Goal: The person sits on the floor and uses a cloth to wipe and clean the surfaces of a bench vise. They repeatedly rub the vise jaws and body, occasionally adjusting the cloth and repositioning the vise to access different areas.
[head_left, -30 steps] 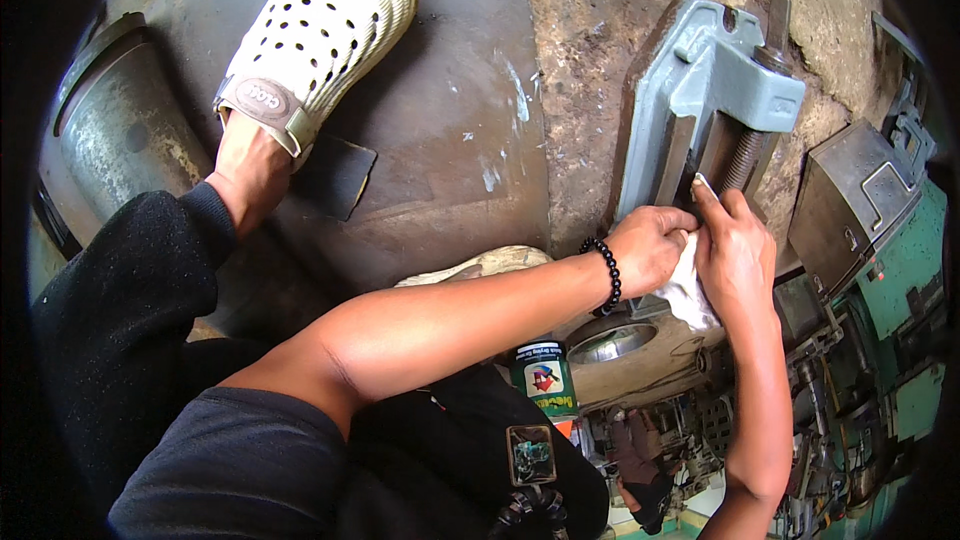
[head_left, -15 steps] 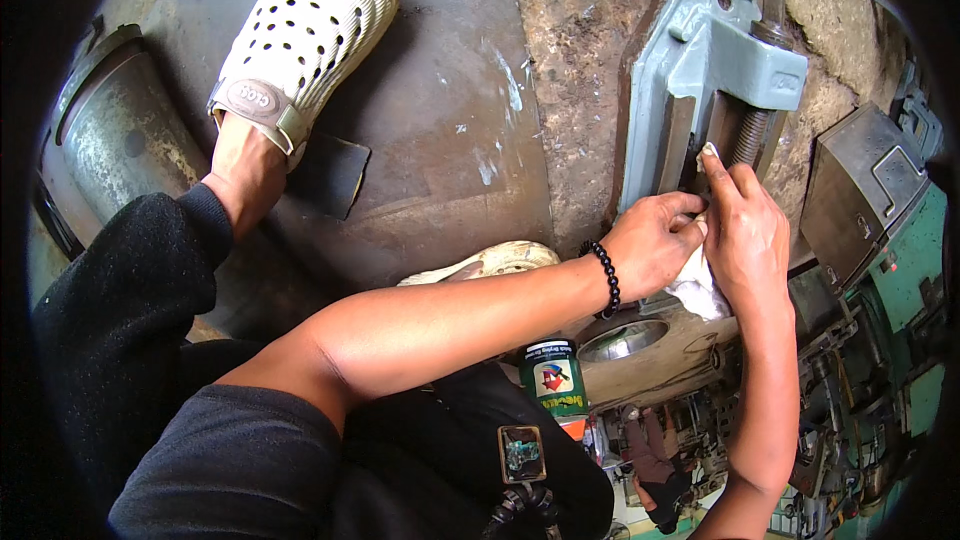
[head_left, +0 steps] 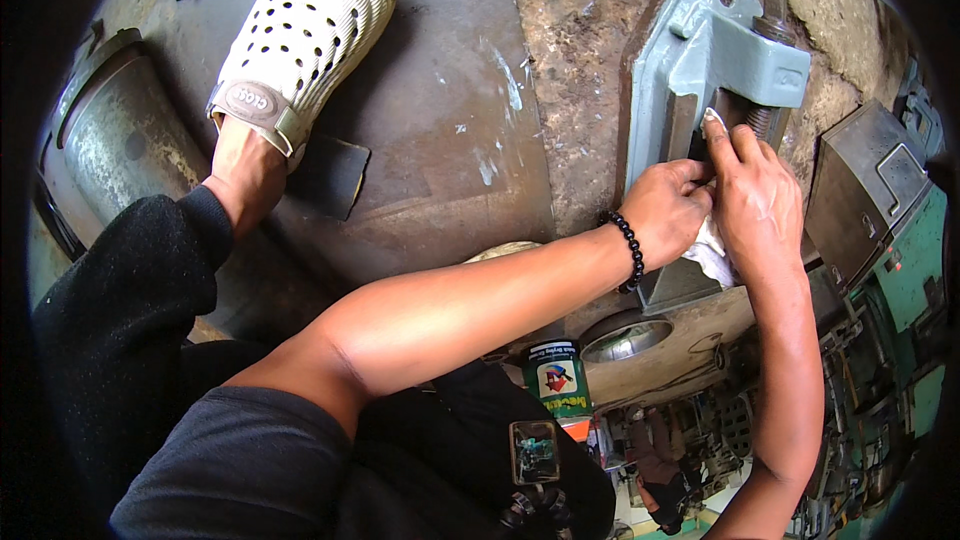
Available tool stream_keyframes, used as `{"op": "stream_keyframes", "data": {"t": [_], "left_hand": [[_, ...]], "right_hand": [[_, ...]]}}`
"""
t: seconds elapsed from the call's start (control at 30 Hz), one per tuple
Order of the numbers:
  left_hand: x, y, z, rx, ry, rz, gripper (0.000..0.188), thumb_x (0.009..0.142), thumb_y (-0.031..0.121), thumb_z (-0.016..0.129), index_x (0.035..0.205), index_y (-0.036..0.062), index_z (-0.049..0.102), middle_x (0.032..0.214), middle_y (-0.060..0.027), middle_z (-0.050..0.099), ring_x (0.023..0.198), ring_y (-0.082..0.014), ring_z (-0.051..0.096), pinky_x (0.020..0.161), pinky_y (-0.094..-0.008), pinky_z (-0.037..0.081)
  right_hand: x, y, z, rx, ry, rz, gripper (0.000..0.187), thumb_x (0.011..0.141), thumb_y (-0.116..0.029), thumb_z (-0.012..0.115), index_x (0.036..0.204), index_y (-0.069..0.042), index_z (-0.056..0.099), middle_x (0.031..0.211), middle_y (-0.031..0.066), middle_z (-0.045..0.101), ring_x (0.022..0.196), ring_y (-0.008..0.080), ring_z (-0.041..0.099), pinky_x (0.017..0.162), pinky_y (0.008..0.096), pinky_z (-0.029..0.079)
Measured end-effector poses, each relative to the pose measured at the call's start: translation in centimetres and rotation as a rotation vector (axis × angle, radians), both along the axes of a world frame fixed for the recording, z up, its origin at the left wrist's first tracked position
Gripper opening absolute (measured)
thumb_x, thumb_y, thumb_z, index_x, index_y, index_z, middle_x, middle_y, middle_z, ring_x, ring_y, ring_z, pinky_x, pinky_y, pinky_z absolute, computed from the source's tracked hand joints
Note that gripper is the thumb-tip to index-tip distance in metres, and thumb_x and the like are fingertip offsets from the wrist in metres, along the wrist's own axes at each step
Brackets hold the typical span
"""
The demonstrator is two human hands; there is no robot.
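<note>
A machine vise [head_left: 700,45], painted grey-blue with bare metal ways and a threaded screw [head_left: 760,120], lies on the ground at the right. My right hand [head_left: 758,200] reaches into its channel beside the screw. A white rag [head_left: 712,255] covers the tip of its stretched index finger, and more of the cloth hangs below the palm. Close against it, my left hand [head_left: 665,212] is closed in a pinch on the rag near the vise's inner edge. A black bead bracelet [head_left: 632,252] circles the left wrist.
Below the hands stand a green paint can [head_left: 560,380] and a shiny metal bowl [head_left: 627,340]. A metal box [head_left: 865,195] with a handle sits at the right. My white clog [head_left: 310,25] rests on a steel plate [head_left: 450,120]; a curved metal piece [head_left: 130,140] is at the left.
Both hands have moved a little up and to the right along the vise channel, taking the rag with them. More of the vise's near end shows below my left hand.
</note>
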State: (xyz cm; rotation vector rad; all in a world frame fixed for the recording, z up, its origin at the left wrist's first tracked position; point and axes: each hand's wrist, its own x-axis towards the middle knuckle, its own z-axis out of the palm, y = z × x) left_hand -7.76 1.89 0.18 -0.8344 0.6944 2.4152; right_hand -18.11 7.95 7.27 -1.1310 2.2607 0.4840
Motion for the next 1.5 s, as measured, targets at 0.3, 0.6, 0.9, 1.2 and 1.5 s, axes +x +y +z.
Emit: {"op": "stream_keyframes", "data": {"t": [0.3,0.6,0.9,1.2,1.5], "left_hand": [[-0.7,0.4,-0.6,-0.067,0.001,0.058,0.029,0.091,0.003,0.049,0.116,-0.0068,0.060,0.089,-0.0078,0.066,0.074,-0.0091,0.057,0.065,-0.0251,0.047],[-1.2,-1.1,0.0,-0.089,-0.055,0.018,0.030,0.087,0.001,0.048,0.111,-0.0079,0.062,0.084,-0.0147,0.068,0.070,-0.0159,0.060,0.064,-0.0320,0.050],[-0.8,-1.5,0.0,-0.137,-0.019,-0.049,0.031,0.092,0.006,0.046,0.117,-0.0059,0.059,0.074,-0.0006,0.059,0.060,-0.0067,0.049,0.054,-0.0254,0.043],[-0.8,-0.6,-0.3,-0.171,-0.014,0.021,0.029,0.090,0.004,0.046,0.113,-0.0071,0.061,0.085,-0.0091,0.065,0.075,-0.0122,0.057,0.068,-0.0283,0.048],[-0.6,-0.1,-1.0,-0.103,-0.041,0.063,0.026,0.090,0.005,0.047,0.108,-0.0074,0.062,0.090,-0.0189,0.069,0.083,-0.0218,0.063,0.077,-0.0338,0.050]], "right_hand": [[-0.8,-0.3,-0.3,-0.057,0.008,0.098,0.043,0.076,-0.008,0.062,0.119,-0.001,0.061,0.096,0.0109,0.060,0.090,0.0270,0.064,0.077,0.0389,0.052],[-1.2,-1.1,-0.7,-0.005,0.051,0.174,0.043,0.079,-0.010,0.059,0.121,0.000,0.060,0.097,0.0095,0.060,0.089,0.0242,0.063,0.077,0.0363,0.052],[-0.7,-1.5,-0.9,0.059,0.064,0.177,0.044,0.081,-0.012,0.058,0.123,0.000,0.060,0.096,0.0081,0.059,0.090,0.0230,0.063,0.077,0.0356,0.052],[-0.9,-1.7,-0.8,0.075,0.036,0.156,0.050,0.078,-0.008,0.058,0.127,0.000,0.057,0.099,0.0106,0.058,0.092,0.0259,0.062,0.079,0.0373,0.052],[0.0,-2.4,-1.4,0.217,0.138,0.208,0.044,0.085,-0.010,0.054,0.128,0.000,0.057,0.096,0.0087,0.058,0.090,0.0235,0.063,0.075,0.0366,0.052]]}}
